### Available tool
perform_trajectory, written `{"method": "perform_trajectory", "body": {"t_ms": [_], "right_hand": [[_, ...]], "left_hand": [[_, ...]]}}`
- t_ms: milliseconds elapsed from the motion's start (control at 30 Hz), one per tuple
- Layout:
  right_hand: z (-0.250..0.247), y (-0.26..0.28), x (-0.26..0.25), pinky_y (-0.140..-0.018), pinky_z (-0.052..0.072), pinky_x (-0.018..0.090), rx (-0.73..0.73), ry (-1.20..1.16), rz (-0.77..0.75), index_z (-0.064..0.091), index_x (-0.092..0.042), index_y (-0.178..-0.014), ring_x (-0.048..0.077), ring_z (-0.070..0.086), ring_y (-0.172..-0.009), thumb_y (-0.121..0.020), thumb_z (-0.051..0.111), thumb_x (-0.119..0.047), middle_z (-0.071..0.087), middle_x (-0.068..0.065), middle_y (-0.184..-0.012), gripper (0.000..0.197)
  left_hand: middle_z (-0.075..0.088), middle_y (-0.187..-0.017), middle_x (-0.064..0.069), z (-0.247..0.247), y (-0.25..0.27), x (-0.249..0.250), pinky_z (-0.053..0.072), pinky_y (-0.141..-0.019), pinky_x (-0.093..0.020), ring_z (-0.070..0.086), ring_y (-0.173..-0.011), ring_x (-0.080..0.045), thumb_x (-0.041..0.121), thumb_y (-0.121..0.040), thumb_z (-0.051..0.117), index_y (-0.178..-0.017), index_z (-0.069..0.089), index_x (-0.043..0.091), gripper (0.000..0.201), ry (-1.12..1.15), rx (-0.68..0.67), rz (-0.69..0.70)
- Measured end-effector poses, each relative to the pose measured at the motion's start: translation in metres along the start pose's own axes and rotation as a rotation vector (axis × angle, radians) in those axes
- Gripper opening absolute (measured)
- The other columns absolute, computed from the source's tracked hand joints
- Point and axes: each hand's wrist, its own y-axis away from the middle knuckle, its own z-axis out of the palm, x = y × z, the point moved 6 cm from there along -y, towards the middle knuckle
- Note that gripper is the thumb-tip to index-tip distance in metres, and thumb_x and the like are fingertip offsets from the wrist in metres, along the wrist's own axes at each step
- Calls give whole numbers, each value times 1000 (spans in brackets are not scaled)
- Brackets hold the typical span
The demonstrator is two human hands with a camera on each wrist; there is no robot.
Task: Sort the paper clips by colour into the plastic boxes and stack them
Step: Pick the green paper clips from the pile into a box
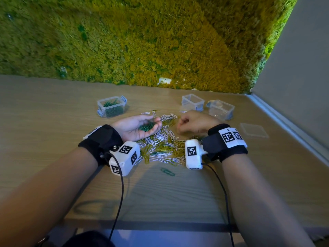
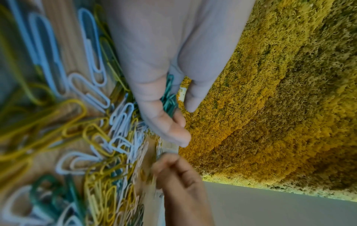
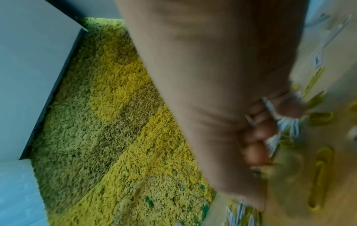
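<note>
Left hand (image 1: 140, 126) lies palm up at frame centre, fingers loosely cupped around green paper clips (image 1: 146, 127). Right hand (image 1: 193, 123), blurred, is curled over the mixed clip pile (image 1: 163, 148); its contents are unclear. 3 plastic boxes (image 1: 112, 107) sit behind on the surface (image 1: 44, 122).

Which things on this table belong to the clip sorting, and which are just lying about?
For the job:
- mixed clip pile
- green clips cupped in the left hand
- box of green clips
- two empty boxes
- loose lid
- stray green clip
- right hand, fingers curled at the pile

Lying about:
- moss wall
- wrist-camera cables
</note>
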Motion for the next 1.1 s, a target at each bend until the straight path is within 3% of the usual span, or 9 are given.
{"method": "perform_trajectory", "body": {"t_ms": [100, 167, 300, 467, 633, 733, 833, 967, 1100], "right_hand": [[-4, -2, -19, -72, 47, 18, 129, -444, -166, 68, -19, -89, 6, 59, -75, -83, 71, -15, 66, -6, -83, 7], [6, -8, -29, -73, 48, 18, 136, -541, -224, 69, -14, -96, 8, 61, -79, -85, 68, -11, 68, -1, -88, 12], [17, -23, -16, -94, 40, 22, 261, -251, -111, 59, -12, -126, 15, 57, -115, -94, 57, -14, 61, 4, -127, 32], [26, -31, -3, -106, 29, 23, 72, 72, 22, 39, -25, -145, 18, 36, -137, -99, 45, -17, 36, -2, -151, 47], [15, -31, -6, -85, 41, 21, 207, 33, -52, 69, -15, -111, 12, 57, -100, -88, 62, -9, 64, 4, -118, 25], [15, -28, -4, -75, 41, 22, 226, 46, -42, 72, -13, -98, 11, 55, -84, -85, 68, -15, 65, 0, -95, 14], [19, -25, 0, -64, 44, 25, 190, -295, -12, 68, -13, -88, 10, 52, -64, -88, 66, -15, 60, -3, -72, 3], [20, -20, -5, -57, 46, 19, 113, -740, -59, 63, -7, -84, 8, 50, -57, -90, 60, -5, 56, 3, -70, 7], [27, -15, -20, -51, 43, 16, 14, -834, -94, 62, -4, -84, 7, 46, -54, -91, 58, -3, 52, 4, -69, 8]], "left_hand": [[66, -102, -23, 4, 1, -3, 58, -72, -26, 70, -86, -25, 22, -90, 47, -115, 56, -4, 37, -59, -19, -12], [64, -107, -26, 5, 1, -4, 58, -74, -26, 69, -89, -28, 25, -87, 48, -117, 55, -5, 44, -63, -34, -31], [58, -83, -17, 5, -3, -5, 50, -45, -17, 60, -60, -16, 12, -81, 59, -98, 56, 0, 21, 152, -82, -115], [45, -64, -4, 0, -5, -4, 28, -29, -13, 43, -41, -9, 7, -79, 56, -76, 46, 8, 11, 244, -88, -111], [43, -64, -3, -1, -5, -4, 27, -30, -13, 42, -40, -8, 14, -86, 41, -75, 44, 9, 12, 210, -37, -95], [48, -67, -4, 0, -4, -6, 34, -34, -10, 47, -45, -9, 16, -91, 40, -78, 47, 7, 17, 171, -13, -87], [55, -71, -8, -3, -6, -5, 43, -40, -13, 55, -53, -12, 19, -99, 36, -89, 54, 4, 26, 119, 37, -54], [54, -73, -4, -2, -5, -2, 42, -41, -11, 53, -55, -8, 21, -92, 47, -92, 57, 4, 19, 19, 43, -6], [49, -71, -1, 3, -4, 0, 41, -42, -9, 48, -55, -4, 21, -83, 56, -86, 54, 6, 15, -97, 8, 36]]}}
